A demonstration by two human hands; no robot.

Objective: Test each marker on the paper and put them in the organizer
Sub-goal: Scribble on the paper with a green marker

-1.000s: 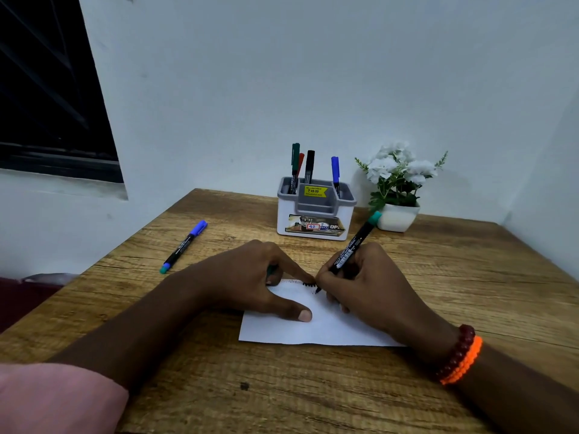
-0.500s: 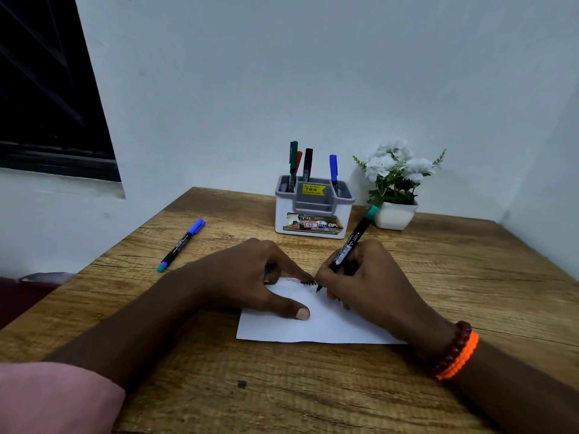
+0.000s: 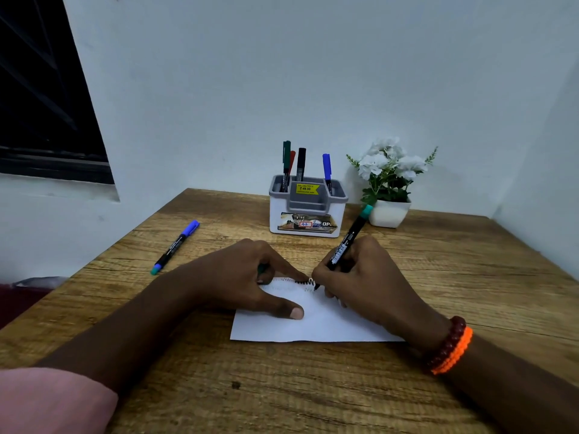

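Gripping a marker (image 3: 347, 242) in the right hand (image 3: 366, 280), fingers closed around the barrel, tip touching the paper (image 3: 316, 327) at the end of a dark squiggle (image 3: 303, 281) near its far edge, teal end tilting up and away toward the organizer (image 3: 307, 211). Pressing the paper flat with the left hand (image 3: 241, 277), forefinger and thumb spread wide on the sheet, other fingers curling over something green, possibly a cap, too hidden for telling. Wearing dark red and orange bracelets (image 3: 449, 346) on the right wrist. Lying left of the paper, well apart on the table (image 3: 313, 396): a capped blue marker (image 3: 175, 247). Standing beyond the paper: the organizer, holding green, red, black and blue markers (image 3: 300, 164) upright. Sitting just right of the organizer: a white flowerpot (image 3: 389, 213).
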